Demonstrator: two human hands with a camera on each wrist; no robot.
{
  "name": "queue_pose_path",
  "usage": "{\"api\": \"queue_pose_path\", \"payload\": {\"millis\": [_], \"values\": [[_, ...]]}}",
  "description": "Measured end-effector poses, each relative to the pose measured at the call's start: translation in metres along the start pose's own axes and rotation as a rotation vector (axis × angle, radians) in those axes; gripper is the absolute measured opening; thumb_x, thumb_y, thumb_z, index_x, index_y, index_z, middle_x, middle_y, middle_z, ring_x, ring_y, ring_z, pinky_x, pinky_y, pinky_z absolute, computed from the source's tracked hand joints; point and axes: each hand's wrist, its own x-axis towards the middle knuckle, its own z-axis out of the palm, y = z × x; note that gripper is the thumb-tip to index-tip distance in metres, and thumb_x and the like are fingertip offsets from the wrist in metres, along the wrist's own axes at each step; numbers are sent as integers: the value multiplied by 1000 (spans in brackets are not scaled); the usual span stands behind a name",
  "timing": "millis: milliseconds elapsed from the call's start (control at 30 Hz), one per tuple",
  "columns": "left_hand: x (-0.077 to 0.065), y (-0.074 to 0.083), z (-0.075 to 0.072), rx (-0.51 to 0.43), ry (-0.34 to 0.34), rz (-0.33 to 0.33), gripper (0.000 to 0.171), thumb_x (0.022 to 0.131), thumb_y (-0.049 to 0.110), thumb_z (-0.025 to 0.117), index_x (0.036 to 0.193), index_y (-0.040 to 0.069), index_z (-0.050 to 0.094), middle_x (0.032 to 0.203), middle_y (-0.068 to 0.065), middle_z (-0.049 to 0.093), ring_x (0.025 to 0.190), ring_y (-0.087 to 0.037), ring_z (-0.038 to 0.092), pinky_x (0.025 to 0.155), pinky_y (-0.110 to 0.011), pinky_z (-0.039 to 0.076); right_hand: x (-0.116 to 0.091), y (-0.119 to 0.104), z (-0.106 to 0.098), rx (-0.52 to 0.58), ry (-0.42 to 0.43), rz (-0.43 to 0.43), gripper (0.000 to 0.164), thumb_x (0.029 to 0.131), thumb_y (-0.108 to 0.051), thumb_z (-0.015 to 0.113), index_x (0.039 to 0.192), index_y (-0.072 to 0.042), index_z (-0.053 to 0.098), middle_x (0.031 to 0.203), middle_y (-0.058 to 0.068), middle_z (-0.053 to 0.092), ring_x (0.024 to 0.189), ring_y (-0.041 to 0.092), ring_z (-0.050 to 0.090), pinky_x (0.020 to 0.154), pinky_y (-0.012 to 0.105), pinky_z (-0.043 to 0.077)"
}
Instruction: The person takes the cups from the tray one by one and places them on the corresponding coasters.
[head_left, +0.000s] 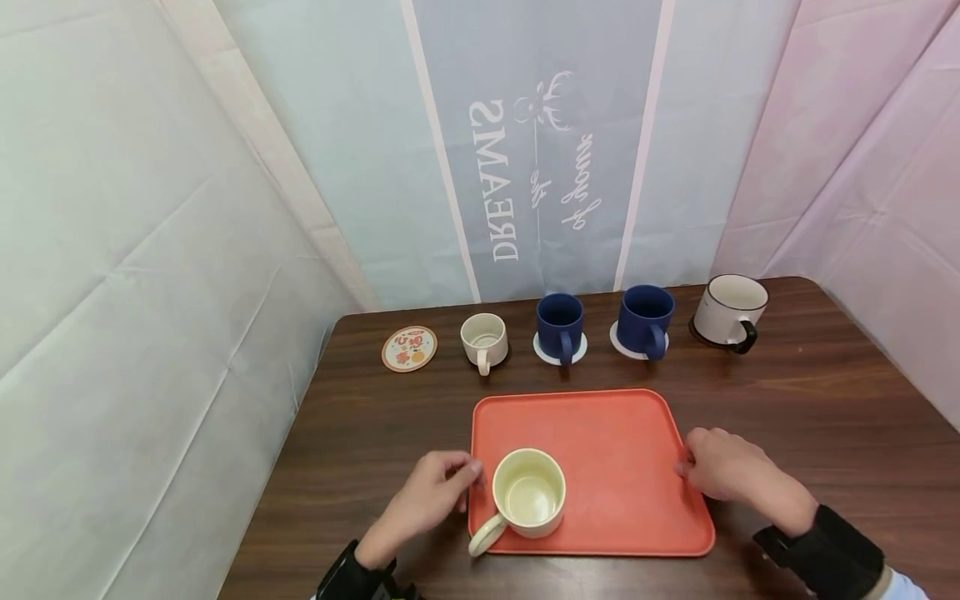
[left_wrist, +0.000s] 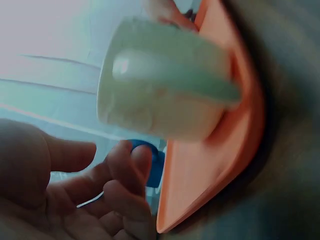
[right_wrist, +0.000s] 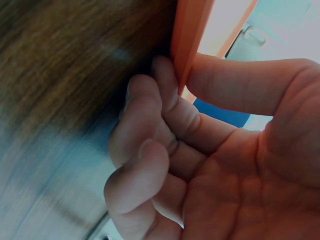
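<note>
A red-orange tray [head_left: 615, 458] lies on the table before me. On its left front part stands a pale yellow-green mug [head_left: 529, 493], its handle pointing to the front left; in the left wrist view the mug [left_wrist: 155, 110] is blurred. My right hand [head_left: 731, 468] pinches the tray's right rim [right_wrist: 192, 35] between thumb and fingers. Beside the tray's left rim is my left hand [head_left: 429, 493]. In the left wrist view its fingers [left_wrist: 122, 165] are loosely bent, with a gap to the thumb and nothing held.
Along the back stand a small cream cup [head_left: 483, 335], a dark blue mug [head_left: 559, 321], another blue mug [head_left: 645, 315] and a white mug [head_left: 735, 302] with black handle, each on a coaster. A patterned round coaster [head_left: 409, 348] lies at far left. Fabric [head_left: 360, 150] hangs behind the table.
</note>
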Motion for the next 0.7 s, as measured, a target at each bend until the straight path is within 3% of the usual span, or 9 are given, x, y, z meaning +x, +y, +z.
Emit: {"api": "queue_pose_path", "payload": {"millis": [200, 367, 500, 567, 700], "values": [[-25, -3, 9, -136, -135, 17, 25, 109, 17, 58, 98, 5, 76, 71, 0, 61, 60, -8, 55, 54, -20, 42, 0, 1, -1, -18, 14, -8, 18, 98, -18, 74, 86, -7, 65, 71, 5, 54, 64, 19, 53, 60, 35, 40], [-31, -7, 11, -183, -157, 28, 19, 106, 15, 63, 103, 1, 77, 78, -1, 64, 62, -7, 55, 56, -19, 41, 0, 1, -1, -25, 13, -4, 20, 98, -19, 74, 85, -7, 64, 72, 5, 54, 65, 19, 53, 60, 36, 40], [-35, -11, 10, -219, -232, -7, 21, 107, 15, 63, 101, -1, 76, 80, 2, 65, 62, -7, 55, 59, -20, 44, -1, 1, 0, -19, 16, -8, 21, 98, -18, 73, 84, -8, 62, 72, 5, 52, 64, 19, 52, 60, 36, 39], [-36, -13, 9, -241, -282, -10, 23, 107, 15, 63, 100, -2, 76, 81, 0, 67, 63, -6, 54, 60, -20, 45, -1, 1, 0, -19, 21, -11, 21, 97, -18, 74, 83, -8, 62, 72, 5, 52, 64, 19, 52, 60, 36, 39], [-36, -15, 7, -285, -352, 12, 24, 107, 15, 63, 102, -4, 76, 87, -19, 72, 63, -5, 52, 59, -20, 45, -2, 1, 0, -18, 25, -19, 21, 97, -18, 74, 83, -8, 62, 71, 4, 52, 63, 20, 51, 60, 35, 38]]}}
